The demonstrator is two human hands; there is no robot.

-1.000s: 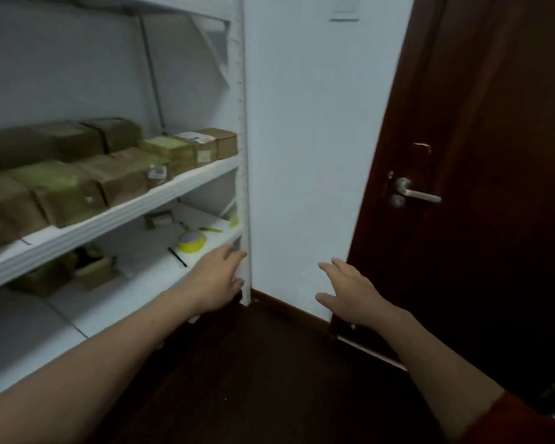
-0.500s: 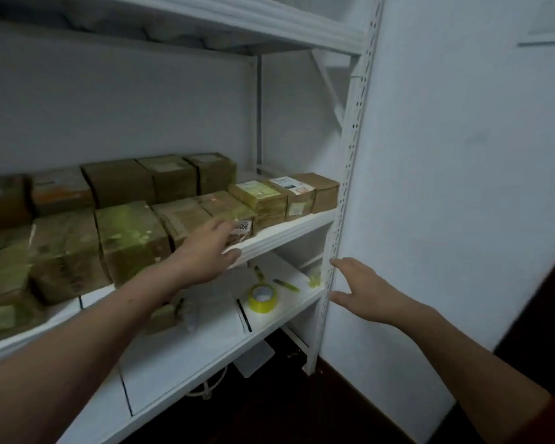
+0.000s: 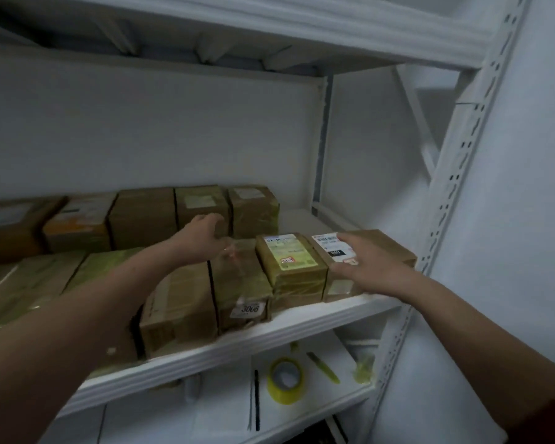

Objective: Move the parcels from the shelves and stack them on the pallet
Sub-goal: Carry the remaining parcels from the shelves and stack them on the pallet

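Brown cardboard parcels, several wrapped in yellowish tape, fill the middle shelf (image 3: 269,330) in two rows. My left hand (image 3: 205,235) reaches over the front row, its loosely bent fingers at the front of a back-row parcel (image 3: 201,203), holding nothing. Below it lies a parcel (image 3: 241,283) with a "3006" sticker. My right hand (image 3: 370,267) rests flat across the top of a white-labelled parcel (image 3: 329,245) and the plain brown parcel (image 3: 390,246) at the row's right end. Beside them sits a parcel with a yellow-green label (image 3: 289,257). No pallet is in view.
The lower shelf (image 3: 205,408) carries a yellow tape roll (image 3: 284,381), a black pen (image 3: 256,398) and a yellow-green cutter (image 3: 323,367). A perforated white upright (image 3: 446,203) bounds the rack on the right, with a white wall beyond. Another shelf (image 3: 302,27) hangs overhead.
My view has turned from the door to the rack and closed in. Both hands rose to the middle shelf: the left went over the front row, the right landed on the right-end parcels.
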